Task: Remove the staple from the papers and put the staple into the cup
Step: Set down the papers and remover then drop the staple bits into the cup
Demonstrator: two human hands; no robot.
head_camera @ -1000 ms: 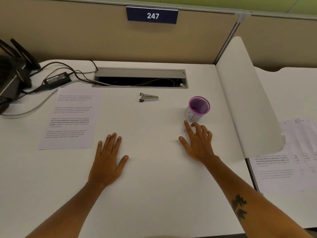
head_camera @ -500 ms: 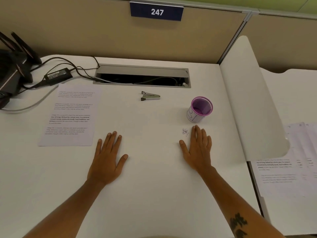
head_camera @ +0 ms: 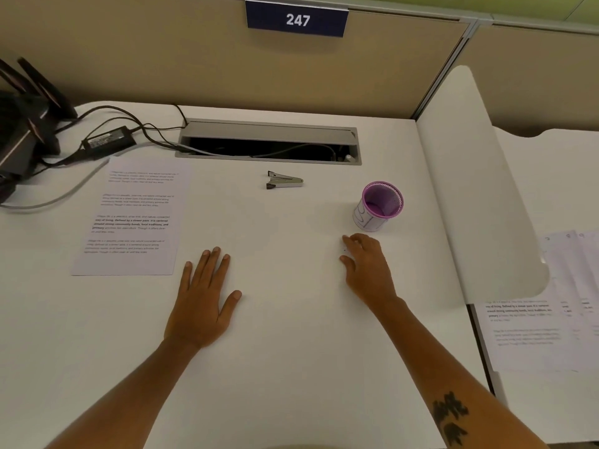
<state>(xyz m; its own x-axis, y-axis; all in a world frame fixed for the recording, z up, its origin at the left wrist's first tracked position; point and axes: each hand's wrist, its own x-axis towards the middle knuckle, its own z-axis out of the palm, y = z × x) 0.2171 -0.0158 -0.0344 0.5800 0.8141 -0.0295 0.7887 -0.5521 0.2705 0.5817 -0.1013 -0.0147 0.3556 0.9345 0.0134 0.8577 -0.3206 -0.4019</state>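
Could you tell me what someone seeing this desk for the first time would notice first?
Probably the two bare hands on the white desk: the left hand lies flat near the centre, while the right hand curls its fingers just in front of the purple cup. Next come the metal staple remover beyond them and the printed sheet at the left.

Office cubicle: beige partition (head_camera: 194,59), number plate 247 (head_camera: 297,20), white desk (head_camera: 291,351) with cable tray (head_camera: 269,142).

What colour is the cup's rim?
Purple, on the cup; clearest in the head view.
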